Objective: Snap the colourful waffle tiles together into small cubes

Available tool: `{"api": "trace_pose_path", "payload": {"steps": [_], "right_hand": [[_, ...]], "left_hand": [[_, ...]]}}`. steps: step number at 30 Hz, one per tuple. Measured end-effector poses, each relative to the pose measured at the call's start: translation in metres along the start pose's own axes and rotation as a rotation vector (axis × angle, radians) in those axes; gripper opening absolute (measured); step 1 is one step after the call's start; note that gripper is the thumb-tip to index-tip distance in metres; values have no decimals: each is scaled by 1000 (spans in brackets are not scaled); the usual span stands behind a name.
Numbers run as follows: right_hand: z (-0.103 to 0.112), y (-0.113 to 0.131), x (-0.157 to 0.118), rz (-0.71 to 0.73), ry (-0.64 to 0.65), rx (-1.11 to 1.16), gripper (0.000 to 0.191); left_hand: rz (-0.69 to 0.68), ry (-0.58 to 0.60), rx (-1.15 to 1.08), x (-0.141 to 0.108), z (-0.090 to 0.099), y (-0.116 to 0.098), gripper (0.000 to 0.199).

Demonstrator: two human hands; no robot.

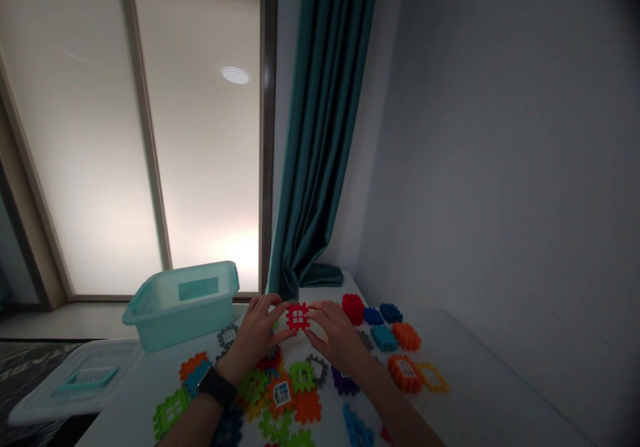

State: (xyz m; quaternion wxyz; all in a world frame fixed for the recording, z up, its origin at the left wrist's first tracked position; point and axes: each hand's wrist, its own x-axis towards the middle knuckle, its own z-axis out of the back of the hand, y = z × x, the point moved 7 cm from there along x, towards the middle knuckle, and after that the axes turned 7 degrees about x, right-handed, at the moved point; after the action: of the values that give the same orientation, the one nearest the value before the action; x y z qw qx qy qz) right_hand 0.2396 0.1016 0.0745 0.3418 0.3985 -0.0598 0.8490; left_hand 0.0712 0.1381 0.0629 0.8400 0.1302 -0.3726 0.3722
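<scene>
A red interlocking building tile (298, 317) with a window cut-out is held up over the table between both hands. My left hand (257, 324), with a dark watch on its wrist, pinches the tile's left edge. On the opposite edge, the fingers and thumb of my right hand (333, 330) grip it. Below the hands lies a loose pile of tiles, among them a green tile (302, 376), an orange window tile (281, 394) and a grey tile (317, 370). My forearms hide part of the pile.
A teal plastic bin (187, 324) stands at the back left, its lid (75, 387) beside it. On the right are a red stack (353, 308), blue tiles (384, 338) and an orange stack (404, 374). A green curtain (320, 134) hangs behind the table, next to the wall.
</scene>
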Motion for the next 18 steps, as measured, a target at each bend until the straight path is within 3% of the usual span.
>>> {"api": "trace_pose_path", "payload": {"steps": [10, 18], "right_hand": [[0, 1, -1, -15, -53, -12, 20], [2, -3, -2, -7, -28, -26, 23]], "left_hand": [[-10, -58, -20, 0, 1, -7, 41], [18, -19, -33, 1, -2, -6, 45]]}}
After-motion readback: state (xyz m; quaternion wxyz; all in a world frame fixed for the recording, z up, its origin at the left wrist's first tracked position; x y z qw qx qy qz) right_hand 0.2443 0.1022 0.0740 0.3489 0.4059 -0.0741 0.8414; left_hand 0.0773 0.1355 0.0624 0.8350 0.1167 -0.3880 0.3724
